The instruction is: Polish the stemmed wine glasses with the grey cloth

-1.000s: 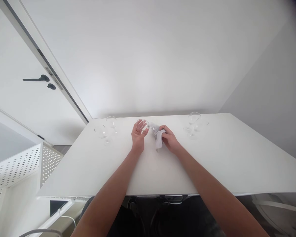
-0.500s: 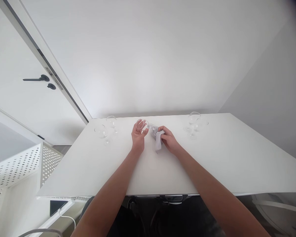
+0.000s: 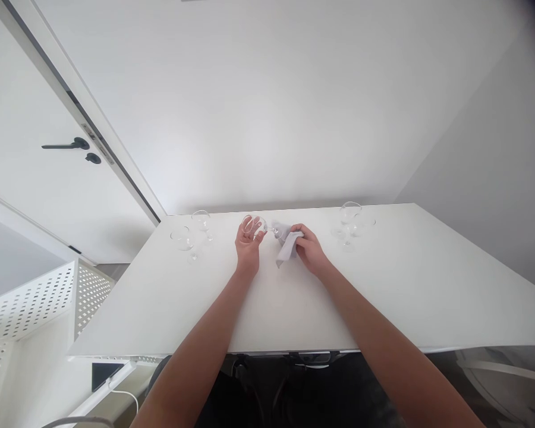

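Note:
A clear wine glass (image 3: pixel 259 226) lies on its side in the air above the white table, its rim to the left and its foot to the right. My left hand (image 3: pixel 248 245) is closed round the bowl, fingers behind it and thumb in front. My right hand (image 3: pixel 311 249) pinches a pale grey cloth (image 3: pixel 288 245) at the foot end of the glass. The cloth partly covers the foot, and one corner of it hangs down. How firmly the cloth presses on the foot I cannot tell.
Two stemmed glasses stand upright on the left of the table (image 3: pixel 160 309), a nearer glass (image 3: pixel 182 238) and a farther glass (image 3: pixel 201 221). More clear glasses (image 3: pixel 351 213) stand close together at the right. A wall rises behind; a door (image 3: pixel 40 178) is at left.
The glass and my left hand have shifted slightly left. My right hand has moved a little right and turned, and the hanging cloth corner now swings further left and higher.

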Available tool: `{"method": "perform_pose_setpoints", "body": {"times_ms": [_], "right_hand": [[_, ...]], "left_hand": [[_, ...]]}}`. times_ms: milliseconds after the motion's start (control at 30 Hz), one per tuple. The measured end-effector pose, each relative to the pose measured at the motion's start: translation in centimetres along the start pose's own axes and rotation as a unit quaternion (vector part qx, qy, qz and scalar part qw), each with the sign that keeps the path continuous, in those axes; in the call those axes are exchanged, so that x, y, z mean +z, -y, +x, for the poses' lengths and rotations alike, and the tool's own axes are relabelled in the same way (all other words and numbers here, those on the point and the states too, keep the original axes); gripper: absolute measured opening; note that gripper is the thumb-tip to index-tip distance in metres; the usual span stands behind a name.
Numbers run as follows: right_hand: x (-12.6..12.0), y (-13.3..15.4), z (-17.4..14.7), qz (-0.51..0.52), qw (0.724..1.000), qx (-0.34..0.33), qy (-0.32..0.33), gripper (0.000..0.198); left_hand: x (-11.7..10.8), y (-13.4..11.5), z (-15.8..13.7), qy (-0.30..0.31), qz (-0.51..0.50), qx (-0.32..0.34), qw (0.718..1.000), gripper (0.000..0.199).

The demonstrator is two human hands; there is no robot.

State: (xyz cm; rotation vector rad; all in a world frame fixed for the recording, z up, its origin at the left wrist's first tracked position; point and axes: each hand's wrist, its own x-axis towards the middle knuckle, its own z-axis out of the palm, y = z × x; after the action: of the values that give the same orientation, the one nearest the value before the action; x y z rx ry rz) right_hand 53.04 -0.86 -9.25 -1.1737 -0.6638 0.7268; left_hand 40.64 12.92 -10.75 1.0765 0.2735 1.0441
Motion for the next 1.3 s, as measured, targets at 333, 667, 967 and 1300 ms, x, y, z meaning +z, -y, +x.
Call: {"method": "perform_pose_setpoints", "body": {"times_ms": [333,667,967,1300], "right_hand": [[0.0,1.3,-1.5,-0.18,0.981,-0.024,0.068,0.032],[1.2,0.3,-2.5,-0.48,0.861,-0.135,0.099,0.014],[3.2,-0.9,-3.2,-0.724,0.671,-0.044,0.153,0.079],[3.3,-1.2,-3.3,-0.703,0.695,-0.045,0.145,0.074]], "left_hand": [[-0.1,-0.3,-0.1,-0.009,0.055,0.001,0.998,0.064],[0.3,-0.8,-0.4,0.008,0.08,-0.002,0.997,0.06],[0.4,-0.9,-0.7,0.049,0.142,-0.029,0.988,0.061],[0.6,-0.4,-0.7,0.087,0.175,-0.04,0.98,0.059]]}}
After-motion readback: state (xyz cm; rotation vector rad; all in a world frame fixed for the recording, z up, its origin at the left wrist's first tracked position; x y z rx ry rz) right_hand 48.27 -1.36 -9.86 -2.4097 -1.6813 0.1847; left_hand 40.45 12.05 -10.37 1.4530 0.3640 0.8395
